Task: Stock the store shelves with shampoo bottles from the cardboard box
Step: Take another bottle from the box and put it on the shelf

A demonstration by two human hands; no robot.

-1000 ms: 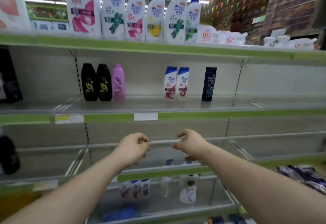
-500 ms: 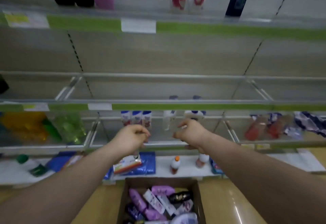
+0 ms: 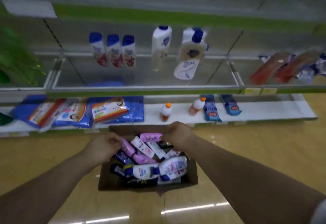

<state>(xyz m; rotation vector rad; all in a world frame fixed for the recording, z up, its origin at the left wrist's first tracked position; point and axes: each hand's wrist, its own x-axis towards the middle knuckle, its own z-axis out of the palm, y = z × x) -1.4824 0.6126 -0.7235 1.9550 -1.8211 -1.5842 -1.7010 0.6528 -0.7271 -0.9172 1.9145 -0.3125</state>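
Pink plastic at both sets of fingertips. Fingers [image 3: 165, 135] of the right hand [image 3: 178, 133] curled in at the cap end of a pink bottle [image 3: 152, 137] lying crosswise along the box's 12 o'clock edge; gripping or only meeting it, cannot tell through the blur. Fingers [image 3: 116, 140] of the left hand [image 3: 104, 147] likewise curled, at the top end of a second pink bottle [image 3: 127, 147] slanting toward 5 o'clock; hold unclear there too. Hands over the rim at 1 and 10 o'clock, forearms running back toward 4 and 8.

Beneath them, open cardboard box [image 3: 105, 183] on the floor, heaped with shampoo bottles [image 3: 172, 168]: white with blue caps toward 5 o'clock, dark ones against the near wall at 6.

Wide stretches of shiny tan floor [image 3: 247, 144] at 3 and 9 o'clock of the box. Far wall just beside the white front edge of the bottom shelf [image 3: 255, 112] at 12, with two orange-capped bottles [image 3: 165, 113] and, toward 10, blue packs [image 3: 112, 111]. Higher at 12, green-edged shelf [image 3: 141, 91] with a clear front rail, three blue-capped bottles [image 3: 112, 50] standing well back from it, open shelf surface before them.
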